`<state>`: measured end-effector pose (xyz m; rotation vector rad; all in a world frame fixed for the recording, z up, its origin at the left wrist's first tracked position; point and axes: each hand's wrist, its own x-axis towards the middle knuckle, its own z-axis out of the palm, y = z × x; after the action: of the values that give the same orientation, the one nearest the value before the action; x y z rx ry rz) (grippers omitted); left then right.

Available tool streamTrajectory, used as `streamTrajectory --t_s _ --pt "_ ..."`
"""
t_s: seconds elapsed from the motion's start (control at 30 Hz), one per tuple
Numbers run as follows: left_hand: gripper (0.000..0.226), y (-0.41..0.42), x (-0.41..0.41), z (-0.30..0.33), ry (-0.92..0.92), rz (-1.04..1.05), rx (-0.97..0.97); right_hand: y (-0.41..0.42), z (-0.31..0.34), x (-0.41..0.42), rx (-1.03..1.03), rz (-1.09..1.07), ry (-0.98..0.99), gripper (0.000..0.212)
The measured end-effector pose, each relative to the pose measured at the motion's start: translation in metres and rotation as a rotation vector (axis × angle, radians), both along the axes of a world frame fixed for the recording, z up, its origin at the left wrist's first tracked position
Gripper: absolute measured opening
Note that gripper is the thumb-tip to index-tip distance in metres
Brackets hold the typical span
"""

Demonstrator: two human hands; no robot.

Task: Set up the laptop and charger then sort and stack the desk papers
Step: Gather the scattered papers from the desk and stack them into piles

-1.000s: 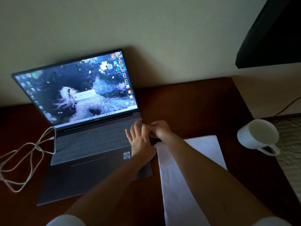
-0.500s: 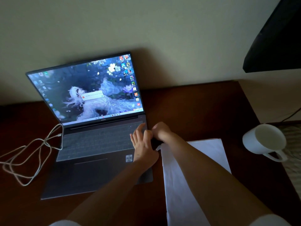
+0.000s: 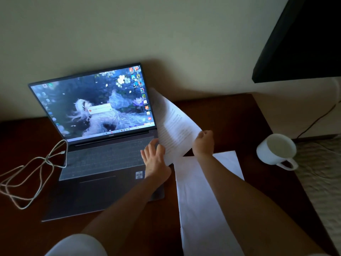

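Dark brown tabletop (image 3: 230, 115) against a pale wall, dimly lit.

Laptop (image 3: 103, 145): open, at the left half of the tabletop, screen lit with a desktop picture and a small dialog box at its middle; lid towards the wall.

Cable (image 3: 35, 174): white, plugged into the laptop's left edge, lying in loose loops on the tabletop to the left.

Sheet (image 3: 173, 124): printed paper, lifted off the tabletop and tilted, its far corner overlapping the right edge of the laptop screen.

Right hand (image 3: 203, 143): grip closed on the sheet's right edge, fingers curled round it.

Left hand (image 3: 155, 157): over the laptop's right side, fingers fairly straight and spread, touching the sheet's lower left edge; whether the thumb pinches the paper cannot be told.

Papers (image 3: 203, 200): white stack lying flat on the tabletop just right of the laptop, partly under the right forearm, blank side up.

Mug (image 3: 276, 150): white, on the right edge of the tabletop, handle towards the viewer, well apart from the papers.

Dark panel (image 3: 304, 37): upper right corner, above the tabletop.
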<state>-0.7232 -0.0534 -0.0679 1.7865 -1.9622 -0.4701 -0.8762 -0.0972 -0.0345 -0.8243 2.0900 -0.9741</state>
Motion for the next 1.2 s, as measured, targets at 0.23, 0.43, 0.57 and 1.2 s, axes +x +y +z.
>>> streamTrajectory --t_s 0.23,0.43,0.57,1.2 --pt "0.053 0.003 -0.001 0.0 -0.152 -0.017 0.114 0.029 0.019 0.002 -0.219 -0.364 -0.033 0.026" --pt "0.052 0.005 -0.003 -0.004 -0.264 -0.014 0.124 0.04 0.021 -0.01 -0.218 -0.539 -0.053 0.025" --pt "0.057 0.009 -0.004 -0.01 -0.297 0.043 0.156 0.049 0.016 0.0 -0.181 -0.393 -0.076 0.016" --pt "0.084 0.024 0.007 0.02 -0.141 0.157 0.185 0.078 0.038 -0.012 0.02 -0.434 -0.553 0.034"
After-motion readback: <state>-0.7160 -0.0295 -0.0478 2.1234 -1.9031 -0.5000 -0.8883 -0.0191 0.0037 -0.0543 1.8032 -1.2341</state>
